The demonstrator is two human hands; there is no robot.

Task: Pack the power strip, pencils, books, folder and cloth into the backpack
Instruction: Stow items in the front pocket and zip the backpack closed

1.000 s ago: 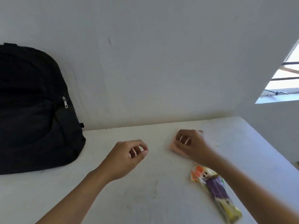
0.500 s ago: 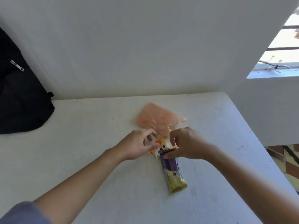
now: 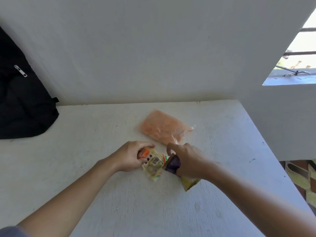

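Two hands in shot, each with its own little packet, so two packets by my count; the left hand (image 3: 131, 156) has its fingers curled round the top end of the orange-topped packet (image 3: 153, 165), a pale yellowish one with a barcode sticker; the right hand (image 3: 188, 159) grips the purple packet (image 3: 172, 164) near its zigzag-cut top, with the yellow bottom end poking out below the wrist. The two packets sit just beside each other, touching or nearly so, roughly mid-surface and a bit toward the right edge; the print on them is too blurred to read, so I can't say for sure what's inside.

One peach-orange bag (image 3: 162, 129), flat, in clear plastic, lies on the white surface (image 3: 102, 194) just beyond the hands, between them and the far edge; neither hand touches it.

One black backpack (image 3: 22, 103) stands at the far left corner of the surface, leaning on the white wall (image 3: 153, 48), well apart from everything else; one silver zip pull (image 3: 20, 71) shows on its front, and the bag looks zipped up from here.

One window (image 3: 297, 53) with bars is off past the right edge; a bit of grey sleeve (image 3: 8, 231) shows on the left arm at the near left corner.
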